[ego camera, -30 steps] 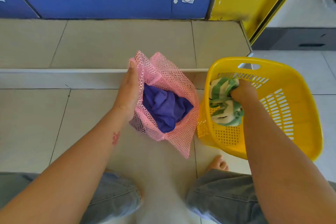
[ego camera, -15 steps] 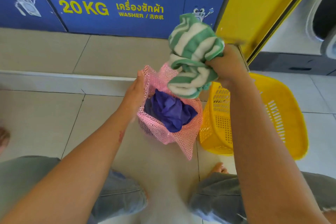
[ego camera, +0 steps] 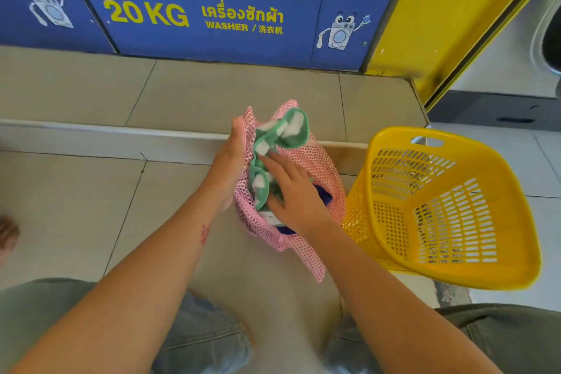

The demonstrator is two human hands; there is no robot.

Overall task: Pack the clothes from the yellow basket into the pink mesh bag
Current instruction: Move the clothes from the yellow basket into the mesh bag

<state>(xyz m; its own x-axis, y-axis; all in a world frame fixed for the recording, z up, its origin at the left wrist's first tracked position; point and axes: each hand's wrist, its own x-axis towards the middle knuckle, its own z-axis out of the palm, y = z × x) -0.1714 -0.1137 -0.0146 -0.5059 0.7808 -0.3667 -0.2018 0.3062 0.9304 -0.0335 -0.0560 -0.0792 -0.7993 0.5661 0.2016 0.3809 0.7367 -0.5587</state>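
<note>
The pink mesh bag [ego camera: 318, 158] stands on the tiled floor in the middle of the view. My left hand [ego camera: 226, 161] grips its left rim and holds the mouth apart. A green and white striped cloth [ego camera: 285, 130] sits in the bag's mouth, its top sticking out. My right hand [ego camera: 291, 191] presses flat on that cloth with fingers spread. A bit of purple cloth [ego camera: 324, 196] shows under my right hand inside the bag. The yellow basket [ego camera: 455, 270] stands tilted to the right of the bag, with no clothes visible in it.
A raised tiled step [ego camera: 182, 94] runs behind the bag, below blue washer panels [ego camera: 212, 9]. A yellow panel [ego camera: 455, 9] and a white machine [ego camera: 516, 55] stand at the right. My knees in grey-green trousers [ego camera: 45, 313] fill the bottom edge.
My right hand lifted the striped cloth out of the yellow basket, carried it left over the bag and lowered it into the bag's mouth. My left hand kept hold of the rim.
</note>
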